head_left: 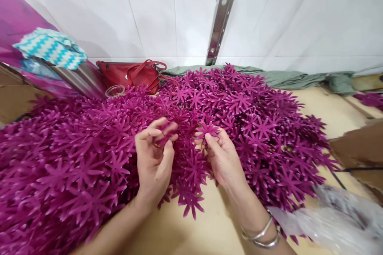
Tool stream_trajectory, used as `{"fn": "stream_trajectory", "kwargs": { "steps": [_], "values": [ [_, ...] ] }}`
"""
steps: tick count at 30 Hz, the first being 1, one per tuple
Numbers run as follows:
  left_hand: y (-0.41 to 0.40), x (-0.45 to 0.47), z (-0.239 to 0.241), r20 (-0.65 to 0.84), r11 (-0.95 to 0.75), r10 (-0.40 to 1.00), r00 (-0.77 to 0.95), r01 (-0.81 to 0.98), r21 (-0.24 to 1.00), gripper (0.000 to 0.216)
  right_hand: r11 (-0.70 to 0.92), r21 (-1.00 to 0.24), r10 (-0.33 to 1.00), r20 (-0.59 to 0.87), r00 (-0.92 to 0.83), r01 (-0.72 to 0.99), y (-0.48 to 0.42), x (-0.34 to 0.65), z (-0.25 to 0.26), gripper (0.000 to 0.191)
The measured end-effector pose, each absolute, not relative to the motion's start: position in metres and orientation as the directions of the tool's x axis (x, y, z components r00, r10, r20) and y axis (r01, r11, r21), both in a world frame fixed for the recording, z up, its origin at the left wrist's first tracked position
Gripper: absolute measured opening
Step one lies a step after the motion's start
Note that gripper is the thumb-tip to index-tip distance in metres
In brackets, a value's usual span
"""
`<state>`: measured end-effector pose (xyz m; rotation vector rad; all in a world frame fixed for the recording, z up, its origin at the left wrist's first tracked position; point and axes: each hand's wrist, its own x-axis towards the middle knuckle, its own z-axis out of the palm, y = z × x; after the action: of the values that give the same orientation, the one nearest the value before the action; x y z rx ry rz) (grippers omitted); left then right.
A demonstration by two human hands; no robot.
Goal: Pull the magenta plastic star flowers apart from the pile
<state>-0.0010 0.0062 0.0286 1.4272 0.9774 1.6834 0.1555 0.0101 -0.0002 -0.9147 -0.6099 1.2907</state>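
Observation:
Between the thumb and fingers of my right hand [223,155] is a purple artificial flower piece [208,128] with narrow, spread petals. To its left, my left hand [155,155] is raised with its fingers loosely curled and the thumb apart from them. Its fingertips are slightly blurred, and purple shows through the gaps; I see nothing clearly gripped there. A large heap of similar flower pieces [83,171] lies to the left, under and behind my left hand. Another heap [254,115] spreads behind and to the right of my right hand.
A red bag [128,75] and a clear round lid or cup [115,91] sit behind the left heap. Metal tubing [80,79] carries a blue-white cloth [52,48]. Green fabric [287,77] runs along the tiled wall. Clear plastic [335,219] and torn cardboard [359,147] lie right.

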Motion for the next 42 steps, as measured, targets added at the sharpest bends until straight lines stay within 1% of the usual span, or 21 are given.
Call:
{"fn": "stream_trajectory", "kwargs": {
  "steps": [1, 3, 5, 7, 9, 11, 13, 15, 17, 19, 21, 23, 25, 27, 31, 37, 39, 42],
  "values": [
    [0.008, -0.005, 0.033, 0.509, -0.503, 0.844, -0.168, 0.081, 0.861, 0.030, 0.032, -0.843, 0.971, -0.101, 0.217, -0.536, 0.010, 0.155, -0.001, 0.028],
    [0.010, -0.012, 0.041, 0.605, -0.527, 0.773, -0.191, 0.338, 0.780, 0.042, 0.049, -0.855, 0.965, -0.094, 0.246, -0.517, 0.010, 0.156, -0.004, 0.024],
    [0.010, -0.016, 0.048, 0.661, -0.524, 0.728, -0.183, 0.474, 0.708, 0.046, 0.038, -0.887, 0.964, -0.089, 0.251, -0.461, 0.010, 0.157, -0.006, 0.024],
    [0.008, -0.016, 0.054, 0.696, -0.544, 0.699, -0.165, 0.509, 0.667, 0.045, 0.015, -0.924, 0.969, -0.080, 0.232, -0.381, 0.009, 0.158, -0.006, 0.028],
    [0.005, -0.011, 0.055, 0.712, -0.576, 0.694, -0.108, 0.509, 0.639, 0.041, 0.012, -0.956, 0.974, -0.055, 0.221, -0.294, 0.007, 0.159, -0.004, 0.032],
    [0.003, -0.004, 0.052, 0.688, -0.590, 0.726, -0.012, 0.504, 0.631, 0.040, 0.037, -0.981, 0.974, -0.006, 0.225, -0.189, 0.006, 0.158, -0.001, 0.032],
    [0.003, 0.001, 0.047, 0.613, -0.575, 0.783, 0.101, 0.494, 0.652, 0.040, 0.082, -0.991, 0.968, 0.054, 0.247, -0.103, 0.005, 0.157, 0.003, 0.026],
    [0.005, 0.005, 0.041, 0.519, -0.535, 0.837, 0.174, 0.464, 0.706, 0.033, 0.127, -0.987, 0.955, 0.095, 0.281, -0.098, 0.004, 0.155, 0.007, 0.019],
    [0.008, 0.007, 0.036, 0.447, -0.491, 0.871, 0.206, 0.399, 0.774, 0.021, 0.159, -0.978, 0.946, 0.111, 0.306, -0.136, 0.003, 0.153, 0.011, 0.024],
    [0.011, 0.008, 0.034, 0.395, -0.437, 0.899, 0.190, 0.322, 0.840, 0.014, 0.184, -0.973, 0.940, 0.133, 0.315, -0.138, 0.001, 0.152, 0.014, 0.025],
    [0.012, 0.008, 0.033, 0.323, -0.345, 0.938, 0.128, 0.235, 0.908, 0.010, 0.240, -0.969, 0.922, 0.208, 0.326, -0.063, -0.001, 0.152, 0.017, 0.020],
    [0.012, 0.009, 0.033, 0.219, -0.224, 0.974, 0.055, 0.120, 0.967, 0.011, 0.330, -0.941, 0.884, 0.335, 0.327, 0.072, -0.004, 0.152, 0.020, 0.020],
    [0.012, 0.010, 0.033, 0.129, -0.129, 0.991, 0.028, -0.016, 0.992, 0.015, 0.408, -0.889, 0.842, 0.455, 0.290, 0.208, -0.005, 0.153, 0.022, 0.021],
    [0.012, 0.010, 0.033, 0.074, -0.069, 0.996, 0.042, -0.126, 0.990, 0.018, 0.441, -0.856, 0.828, 0.504, 0.246, 0.270, -0.005, 0.153, 0.022, 0.017],
    [0.013, 0.011, 0.025, 0.001, 0.016, 0.998, 0.069, -0.251, 0.968, 0.023, 0.409, -0.878, 0.842, 0.469, 0.268, 0.251, -0.004, 0.154, 0.021, 0.009],
    [0.013, 0.018, 0.016, -0.066, 0.094, 0.995, 0.080, -0.416, 0.905, 0.025, 0.386, -0.893, 0.838, 0.445, 0.315, 0.232, -0.004, 0.150, 0.020, 0.009],
    [0.012, 0.020, 0.016, -0.074, 0.097, 0.995, 0.070, -0.444, 0.891, 0.025, 0.355, -0.920, 0.854, 0.392, 0.341, 0.168, -0.002, 0.150, 0.017, 0.009],
    [0.011, 0.021, 0.016, -0.054, 0.034, 0.998, -0.029, -0.467, 0.884, 0.027, 0.296, -0.955, 0.852, 0.266, 0.451, 0.003, 0.002, 0.155, 0.009, 0.013]
  ]
}}
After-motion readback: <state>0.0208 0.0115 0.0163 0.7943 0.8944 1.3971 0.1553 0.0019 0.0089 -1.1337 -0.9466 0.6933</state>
